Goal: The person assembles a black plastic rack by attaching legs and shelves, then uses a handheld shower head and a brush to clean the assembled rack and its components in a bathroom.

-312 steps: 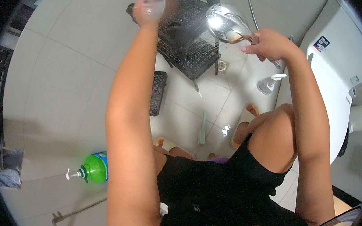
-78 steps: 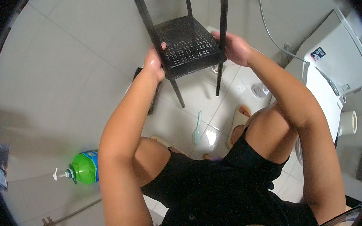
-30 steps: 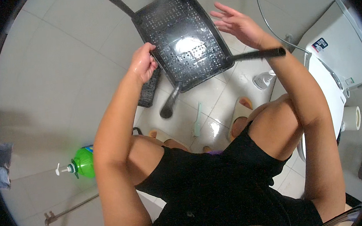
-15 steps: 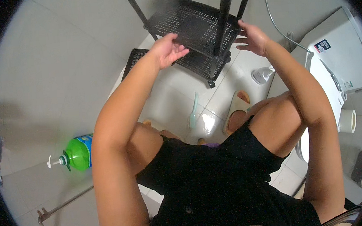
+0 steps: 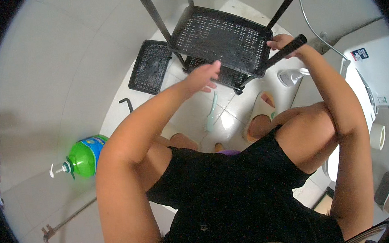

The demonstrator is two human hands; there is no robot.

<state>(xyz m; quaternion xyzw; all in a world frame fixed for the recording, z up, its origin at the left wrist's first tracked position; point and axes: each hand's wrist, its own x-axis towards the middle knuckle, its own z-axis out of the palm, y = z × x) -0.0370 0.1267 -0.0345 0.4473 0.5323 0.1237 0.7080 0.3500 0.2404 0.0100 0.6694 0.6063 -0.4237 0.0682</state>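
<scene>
A black rack (image 5: 220, 37) with perforated shelves and upright posts stands before me on small castors. Beside the front edge of its upper shelf is my left hand (image 5: 204, 77), its fingers stretched out and holding nothing. My right hand (image 5: 284, 42) is at the shelf's right edge with its fingers bent onto the rim; the near right post (image 5: 285, 52) partly hides it. Under the upper shelf, part of a lower shelf (image 5: 230, 77) shows. A separate black perforated tray (image 5: 150, 65) lies on the floor to the left.
A pale green brush (image 5: 212, 113) lies between my sandalled feet. A white spray bottle (image 5: 290, 76) stands right of the rack, near a white toilet (image 5: 360, 81). At left are a green pump bottle (image 5: 82, 158) and a bent black piece (image 5: 127, 103).
The view has shifted, showing more of the upper shelf and the loose tray. The near right post slants more to the right. My right hand's spread fingers have bent onto the shelf rim.
</scene>
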